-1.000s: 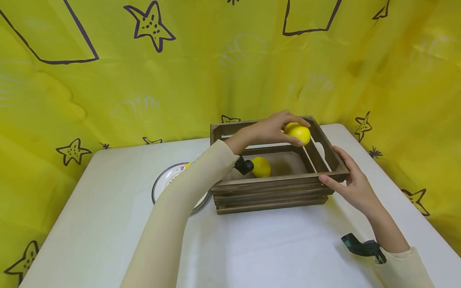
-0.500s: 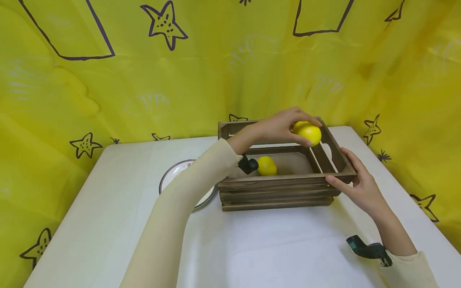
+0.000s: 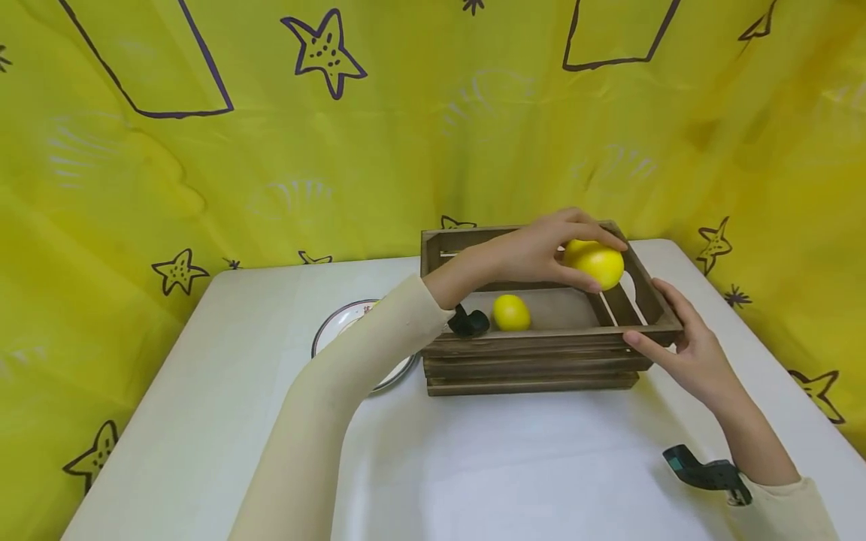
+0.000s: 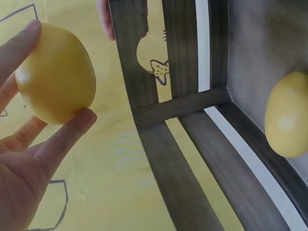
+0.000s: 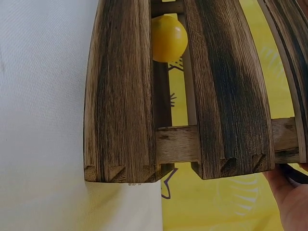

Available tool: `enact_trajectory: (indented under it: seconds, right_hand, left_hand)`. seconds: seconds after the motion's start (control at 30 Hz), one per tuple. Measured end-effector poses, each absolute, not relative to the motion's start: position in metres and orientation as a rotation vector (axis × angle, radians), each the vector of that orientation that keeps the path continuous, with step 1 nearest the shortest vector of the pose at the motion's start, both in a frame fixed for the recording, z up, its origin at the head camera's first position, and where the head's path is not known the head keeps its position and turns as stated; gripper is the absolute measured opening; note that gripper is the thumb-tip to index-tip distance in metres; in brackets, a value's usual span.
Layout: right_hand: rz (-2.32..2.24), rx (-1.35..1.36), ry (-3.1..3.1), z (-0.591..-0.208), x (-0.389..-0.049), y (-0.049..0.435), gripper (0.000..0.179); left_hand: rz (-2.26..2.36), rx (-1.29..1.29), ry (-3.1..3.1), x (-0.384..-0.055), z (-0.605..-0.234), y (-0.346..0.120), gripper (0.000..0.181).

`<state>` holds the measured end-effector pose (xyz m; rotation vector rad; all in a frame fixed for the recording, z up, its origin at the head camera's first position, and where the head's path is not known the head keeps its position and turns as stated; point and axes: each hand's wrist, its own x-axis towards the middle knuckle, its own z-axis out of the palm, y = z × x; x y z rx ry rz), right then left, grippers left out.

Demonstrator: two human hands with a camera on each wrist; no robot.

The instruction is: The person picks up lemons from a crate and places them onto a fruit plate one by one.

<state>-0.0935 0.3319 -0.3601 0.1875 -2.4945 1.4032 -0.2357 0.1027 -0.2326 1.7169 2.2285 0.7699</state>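
Observation:
My left hand (image 3: 541, 248) reaches across the wooden crate (image 3: 534, 368) and holds a yellow lemon (image 3: 598, 264) between thumb and fingers, over the crate's right end. In the left wrist view this lemon (image 4: 60, 74) is smooth and egg-shaped, with the fingertips against its sides. Another lemon (image 3: 511, 312) lies on the crate's floor; it also shows between the slats in the right wrist view. My right hand (image 3: 693, 353) grips the crate's front right corner, thumb on the front rim and fingers along the end panel.
A white plate (image 3: 333, 327) with a dark rim stands left of the crate, partly hidden by my left sleeve. A sliver of yellow shows at its far edge. The white table (image 3: 203, 421) meets a yellow curtain (image 3: 379, 165) with drawn stars behind the crate.
The head view has swung left, so everything shifts right in it. Relative to the crate, my left hand and its lemon have moved slightly right and lower. My right hand keeps its grip.

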Motion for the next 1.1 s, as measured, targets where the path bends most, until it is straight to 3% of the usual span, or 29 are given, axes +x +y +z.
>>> enact_trajectory:
  seconds: [1.1]
  right_hand:
    - [1.372,0.158,-2.490,-0.364,-0.095,0.332,0.083]
  left_hand:
    - [1.023,1.786,2.309,-0.199,-0.235,0.022,0.053]
